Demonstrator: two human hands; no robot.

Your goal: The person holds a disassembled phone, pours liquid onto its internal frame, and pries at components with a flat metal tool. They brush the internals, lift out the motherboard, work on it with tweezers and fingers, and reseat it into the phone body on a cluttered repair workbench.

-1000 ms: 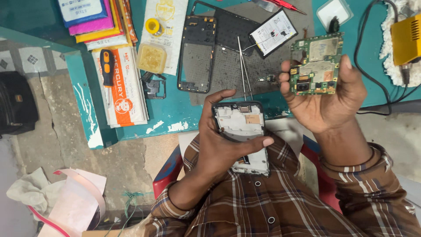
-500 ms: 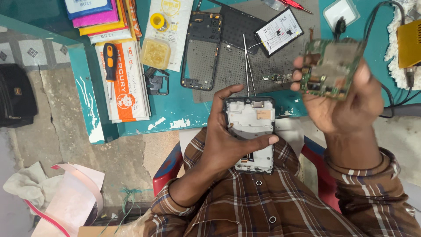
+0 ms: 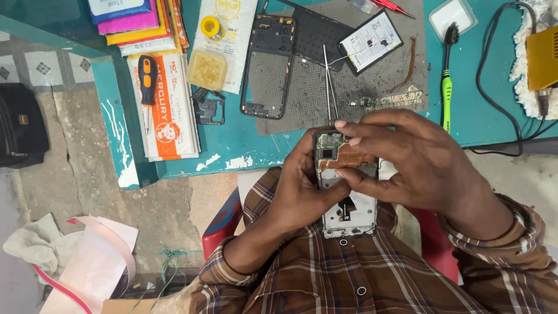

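Note:
My left hand (image 3: pixel 299 189) cups an opened phone body (image 3: pixel 347 215) from below, held over my lap near the table edge. My right hand (image 3: pixel 415 163) rests on top of its upper end, fingers pinching a circuit board (image 3: pixel 343 154) with copper-coloured tape that sits in the phone's upper part. The lower half of the phone frame shows white, with a small dark part in its middle. My fingers hide much of the board.
On the teal table (image 3: pixel 232 145) lie a grey work mat (image 3: pixel 302 99) with a black phone frame (image 3: pixel 269 64), a battery (image 3: pixel 370 40), tweezers (image 3: pixel 329 87), a green brush (image 3: pixel 446 87), a screwdriver (image 3: pixel 146 78), booklets (image 3: pixel 168 104) and cables. A black bag (image 3: pixel 20 125) and crumpled cloth (image 3: pixel 35 244) lie on the floor.
My right hand brought the circuit board down from above the table and onto the phone body in my left hand. The view has also moved closer.

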